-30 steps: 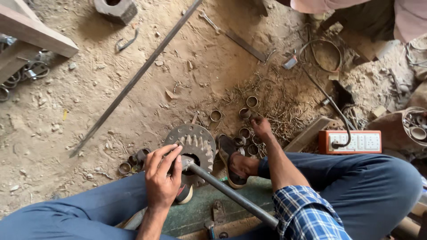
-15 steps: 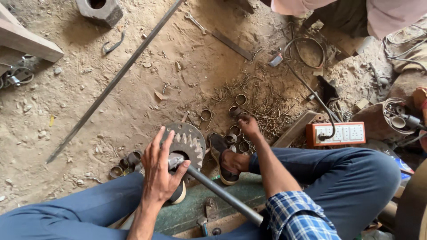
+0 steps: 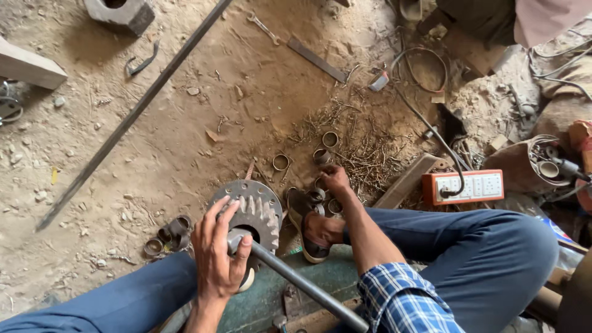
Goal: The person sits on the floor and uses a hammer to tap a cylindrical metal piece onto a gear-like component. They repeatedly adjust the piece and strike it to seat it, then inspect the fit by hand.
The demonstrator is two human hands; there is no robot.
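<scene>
I see no packages, signs or screens. At three o'clock I can make out a small colourful printed scrap [image 3: 558, 229], beside my knee.

- My right hand [image 3: 336, 179] is hemmed in by metal rings [image 3: 320, 155] and scattered nails [image 3: 370, 161].
- I see bare dirt [image 3: 203, 92] open above the toothed gear [image 3: 253, 209].
- A long rod [image 3: 132, 114] bars the left; the orange socket box [image 3: 472, 186] blocks the right.
</scene>
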